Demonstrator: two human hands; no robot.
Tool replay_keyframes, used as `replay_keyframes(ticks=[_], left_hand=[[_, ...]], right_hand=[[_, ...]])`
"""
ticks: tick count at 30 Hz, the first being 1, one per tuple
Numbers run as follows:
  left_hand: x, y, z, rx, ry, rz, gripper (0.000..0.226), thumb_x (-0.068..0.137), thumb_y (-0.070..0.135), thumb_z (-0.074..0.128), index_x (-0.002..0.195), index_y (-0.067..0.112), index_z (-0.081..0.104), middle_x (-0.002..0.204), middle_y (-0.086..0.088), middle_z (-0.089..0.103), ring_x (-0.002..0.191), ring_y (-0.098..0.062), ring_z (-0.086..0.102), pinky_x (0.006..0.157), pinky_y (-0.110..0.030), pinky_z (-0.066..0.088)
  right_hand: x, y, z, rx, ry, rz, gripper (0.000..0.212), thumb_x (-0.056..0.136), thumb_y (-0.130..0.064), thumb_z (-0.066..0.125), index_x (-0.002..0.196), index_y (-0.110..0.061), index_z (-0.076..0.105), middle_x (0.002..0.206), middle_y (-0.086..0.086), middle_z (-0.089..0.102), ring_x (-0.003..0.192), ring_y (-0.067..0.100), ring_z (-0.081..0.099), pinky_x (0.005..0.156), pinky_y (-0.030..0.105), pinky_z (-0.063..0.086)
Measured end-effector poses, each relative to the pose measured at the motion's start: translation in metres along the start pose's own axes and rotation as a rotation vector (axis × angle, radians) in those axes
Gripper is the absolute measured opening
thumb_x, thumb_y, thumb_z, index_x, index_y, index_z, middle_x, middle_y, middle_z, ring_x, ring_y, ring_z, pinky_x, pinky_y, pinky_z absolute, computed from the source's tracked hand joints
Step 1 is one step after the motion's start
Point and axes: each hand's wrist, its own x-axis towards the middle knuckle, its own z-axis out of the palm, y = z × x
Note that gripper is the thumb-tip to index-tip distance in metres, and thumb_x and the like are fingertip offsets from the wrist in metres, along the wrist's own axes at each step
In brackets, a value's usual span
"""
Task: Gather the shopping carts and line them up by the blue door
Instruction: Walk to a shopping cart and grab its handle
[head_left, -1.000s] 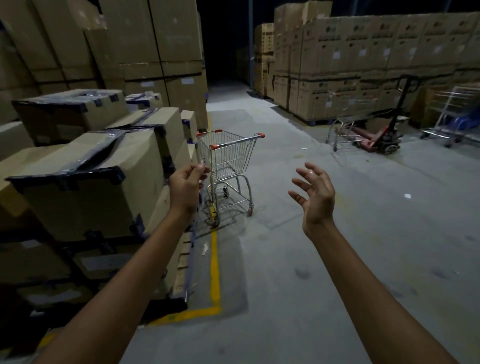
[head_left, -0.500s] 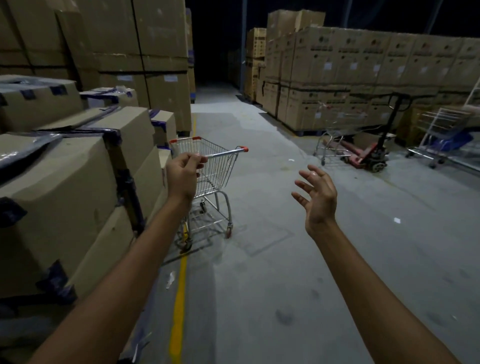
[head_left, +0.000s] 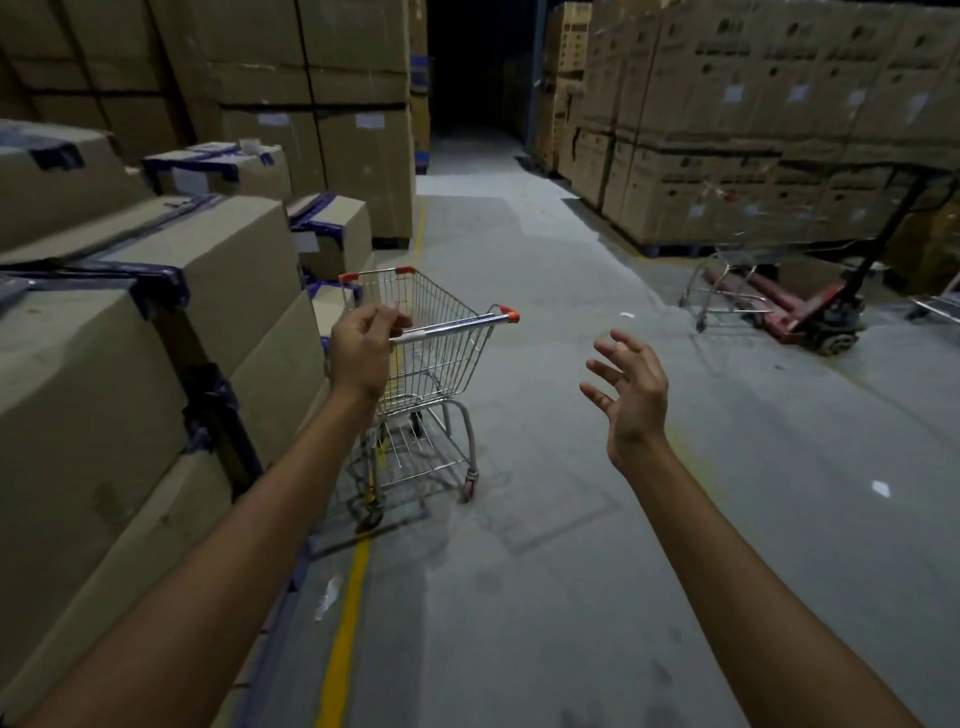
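A small wire shopping cart (head_left: 441, 358) with orange handle ends stands on the grey floor, next to the stacked boxes on the left. My left hand (head_left: 363, 348) is stretched out in front of the left end of its handle, fingers loosely curled, and I see no grip on the bar. My right hand (head_left: 631, 395) hovers to the right of the cart, fingers spread, holding nothing. A second cart (head_left: 727, 291) stands further off at the right. No blue door is in view.
Taped cardboard boxes (head_left: 130, 332) crowd the left side along a yellow floor line (head_left: 345, 623). Tall box stacks (head_left: 727, 130) wall the right. A red pallet jack (head_left: 821, 312) sits behind the second cart. A dark aisle (head_left: 472, 78) runs ahead.
The nearer cart has grown closer and larger in view as I moved toward it. My left hand now overlaps its handle. Both hands keep the same pose.
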Motion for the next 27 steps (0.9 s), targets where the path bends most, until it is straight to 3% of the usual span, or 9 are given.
replay_keyframes(ticks=[2,4,6,10,17,21,25,27], left_hand=[[0.025,-0.019,0.016,0.014,0.045,-0.015,0.032,0.104,0.019,0.048,0.09,0.001,0.07,0.094,-0.019,0.07,0.084,-0.019,0.065,0.072,-0.027,0.05],[0.051,-0.036,0.033,0.05,0.101,-0.027,0.036,0.105,0.022,0.046,0.082,0.009,0.07,0.092,-0.016,0.07,0.079,-0.015,0.064,0.07,-0.028,0.048],[0.077,-0.053,0.05,0.088,0.149,-0.045,0.039,0.103,0.034,0.045,0.076,0.018,0.069,0.091,-0.015,0.072,0.079,-0.017,0.063,0.071,-0.031,0.046],[0.122,-0.071,0.08,0.162,0.198,-0.089,0.045,0.092,0.052,0.043,0.078,0.019,0.071,0.093,-0.012,0.074,0.087,-0.024,0.066,0.079,-0.037,0.049],[0.177,-0.114,0.095,0.331,0.219,-0.122,0.028,0.1,0.034,0.052,0.08,0.024,0.068,0.091,-0.008,0.071,0.092,-0.031,0.068,0.087,-0.055,0.055],[0.211,-0.149,0.092,0.394,0.231,-0.153,0.027,0.102,0.024,0.054,0.078,0.024,0.066,0.092,-0.01,0.071,0.093,-0.032,0.068,0.088,-0.05,0.056],[0.257,-0.192,0.081,0.449,0.227,-0.18,0.026,0.102,0.022,0.055,0.079,0.024,0.066,0.083,-0.003,0.068,0.08,-0.017,0.062,0.072,-0.031,0.048],[0.282,-0.217,0.073,0.504,0.212,-0.193,0.022,0.102,0.023,0.056,0.083,0.018,0.067,0.081,-0.001,0.066,0.076,-0.014,0.058,0.065,-0.025,0.043]], right_hand=[[0.045,0.017,0.005,0.003,-0.03,0.015,0.047,0.083,-0.038,0.058,0.126,-0.017,0.061,0.119,0.005,0.067,0.104,0.021,0.064,0.077,0.035,0.053],[0.093,0.034,0.01,0.012,-0.068,0.042,0.04,0.089,-0.033,0.058,0.126,-0.017,0.06,0.118,0.005,0.067,0.102,0.02,0.064,0.078,0.036,0.052],[0.139,0.046,0.016,0.016,-0.105,0.073,0.034,0.095,-0.027,0.057,0.127,-0.015,0.06,0.116,0.005,0.067,0.1,0.02,0.063,0.079,0.037,0.052],[0.221,0.061,0.031,-0.003,-0.177,0.117,0.039,0.091,-0.031,0.057,0.127,-0.016,0.06,0.119,0.007,0.066,0.102,0.02,0.063,0.077,0.035,0.053],[0.311,0.1,0.068,-0.054,-0.255,0.184,0.031,0.1,-0.032,0.049,0.124,-0.016,0.059,0.11,-0.001,0.067,0.105,0.019,0.063,0.086,0.041,0.052],[0.35,0.137,0.099,-0.059,-0.277,0.232,0.034,0.096,-0.038,0.052,0.121,-0.017,0.06,0.11,-0.001,0.067,0.106,0.021,0.063,0.086,0.042,0.051],[0.394,0.179,0.133,-0.12,-0.311,0.211,0.023,0.098,-0.035,0.053,0.115,-0.02,0.06,0.112,0.008,0.064,0.102,0.022,0.06,0.079,0.037,0.052],[0.416,0.201,0.153,-0.168,-0.33,0.203,0.033,0.089,-0.042,0.057,0.115,-0.021,0.059,0.11,0.005,0.061,0.099,0.02,0.057,0.076,0.034,0.05]])
